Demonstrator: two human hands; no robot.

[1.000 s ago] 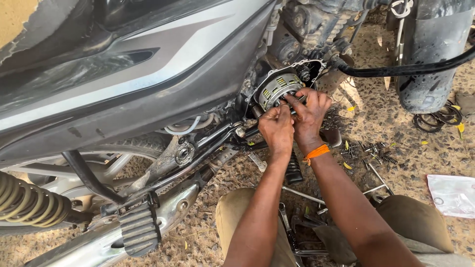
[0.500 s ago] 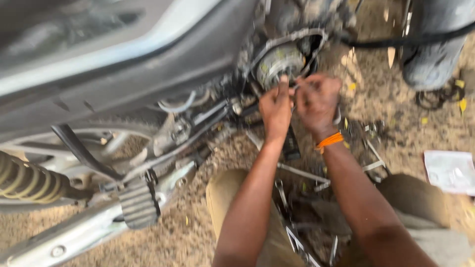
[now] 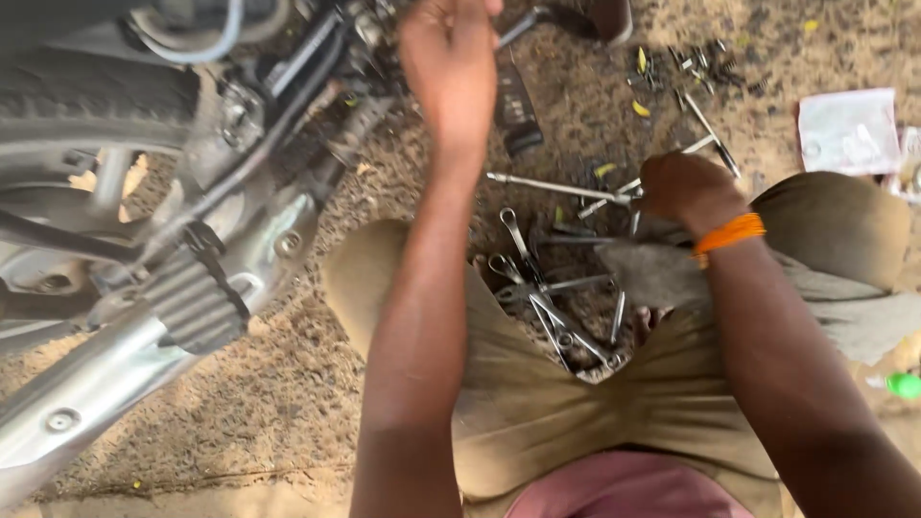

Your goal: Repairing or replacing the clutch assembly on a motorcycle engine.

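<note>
Left hand (image 3: 449,67) up at top centre of frame, next to the motorbike's underside parts (image 3: 288,86). Fingers cut off by frame edge, so can't tell if together or apart, or whether they hold anything. Forearm runs straight down the middle of frame.

Right hand (image 3: 689,192) lower, centre-right, down on the pile of tools (image 3: 552,288) lying on the sandy ground (image 3: 288,384). Orange band (image 3: 729,233) on that wrist. Fingers curled, closed at the end of a long thin metal rod (image 3: 556,186) that sticks out to the left of the hand, roughly horizontal. Looks like a grip, but blur means can't be 100% sure.

Tools: several wrenches & spanners crossed over each other in a heap between the person's knees, centre of frame, just below the right hand. A grey rag (image 3: 652,273) sits right under the wrist, touching the heap.

Rest:
- Rear wheel (image 3: 86,125) upper left, footpeg (image 3: 197,302) w/ ribbed rubber mid-left, silver exhaust pipe (image 3: 86,403) lower left.
- Small loose bits (image 3: 691,67) scattered on ground, upper right.
- Clear plastic bag (image 3: 849,129) far upper right, well apart from the tools.
- Green object (image 3: 904,386) at right edge, too small to ID.
- Person squatting, khaki trousers (image 3: 537,412) fill lower centre.
</note>
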